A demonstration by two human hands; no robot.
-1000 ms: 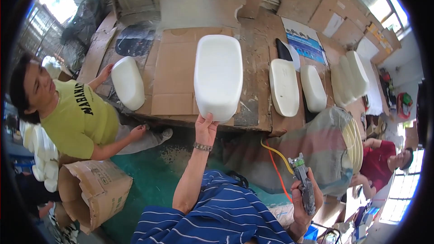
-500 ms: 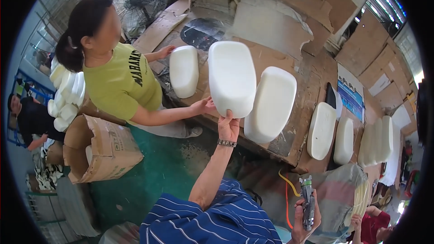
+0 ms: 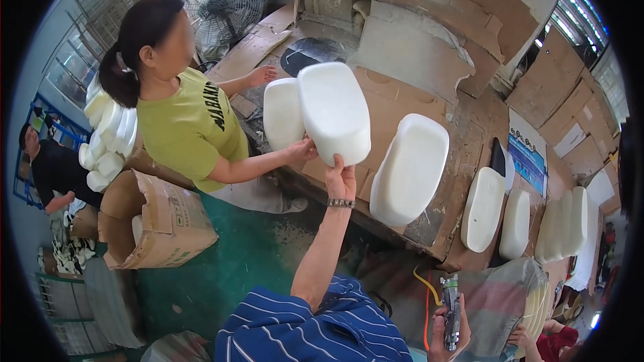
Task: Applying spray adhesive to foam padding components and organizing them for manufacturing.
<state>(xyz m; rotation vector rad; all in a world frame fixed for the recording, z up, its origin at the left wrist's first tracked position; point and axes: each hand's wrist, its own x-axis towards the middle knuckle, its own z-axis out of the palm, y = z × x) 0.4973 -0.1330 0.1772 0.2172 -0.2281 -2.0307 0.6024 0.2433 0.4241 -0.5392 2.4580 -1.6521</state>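
Left hand (image 3: 340, 181) fingers grip one white foam piece (image 3: 333, 112); right hand (image 3: 448, 322) fingers clasp one spray gun (image 3: 451, 308).

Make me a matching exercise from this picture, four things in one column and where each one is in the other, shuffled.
Things:
1. white moulded piece
2. spray tool
3. cardboard box
4. fan

Places:
A. on the green floor beside the co-worker in the yellow-green shirt
B. in the right hand
C. held up by the left hand
D. behind the co-worker, by the window

Pairs: 1-C, 2-B, 3-A, 4-D
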